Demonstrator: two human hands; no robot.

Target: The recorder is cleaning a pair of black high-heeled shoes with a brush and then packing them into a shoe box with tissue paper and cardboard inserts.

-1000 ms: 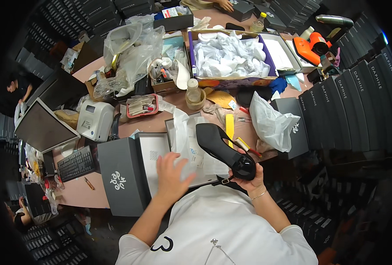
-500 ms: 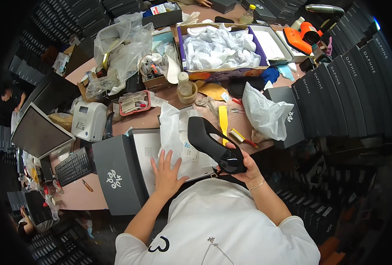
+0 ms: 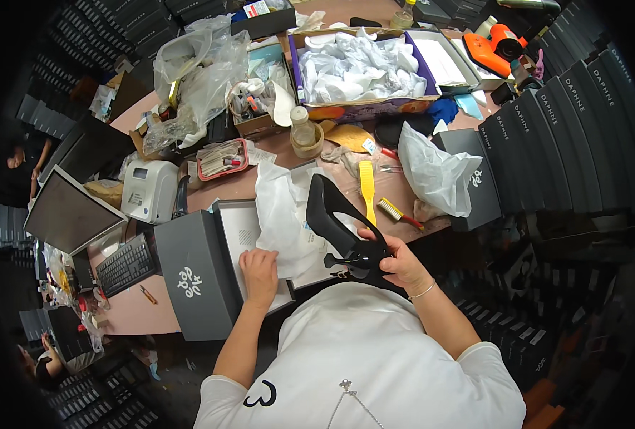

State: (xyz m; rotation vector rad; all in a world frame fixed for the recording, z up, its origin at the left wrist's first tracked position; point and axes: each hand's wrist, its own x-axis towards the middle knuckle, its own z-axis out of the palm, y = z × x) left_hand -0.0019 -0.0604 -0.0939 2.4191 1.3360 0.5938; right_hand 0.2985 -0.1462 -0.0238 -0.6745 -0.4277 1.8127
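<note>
My right hand (image 3: 403,266) grips a black high-heeled shoe (image 3: 322,207) with a thin strap, raised over an open shoe box (image 3: 233,214). White tissue paper (image 3: 278,214) spreads across the box and partly covers its inside. Over the box's near left part is my left hand (image 3: 259,277), fingers curled down beside the paper's edge. Its fingertips are hidden, so what they hold cannot be made out. Left of the box leans a dark grey lid (image 3: 192,279) with a white logo.
Beyond the shoe lie a yellow brush-like tool (image 3: 367,187) and a scrub brush (image 3: 397,212). A glass bottle (image 3: 302,132) and a purple-edged carton (image 3: 364,107) of white wrapped pieces stand farther back. Keyboard (image 3: 126,264), label printer (image 3: 149,191) and monitor (image 3: 76,211) occupy the left. Grey shoe boxes (image 3: 539,150) line the right.
My left hand has gone from spread fingers to curled ones and shifted slightly up. The shoe has turned a little in my right hand, and its strap now stands out to the left.
</note>
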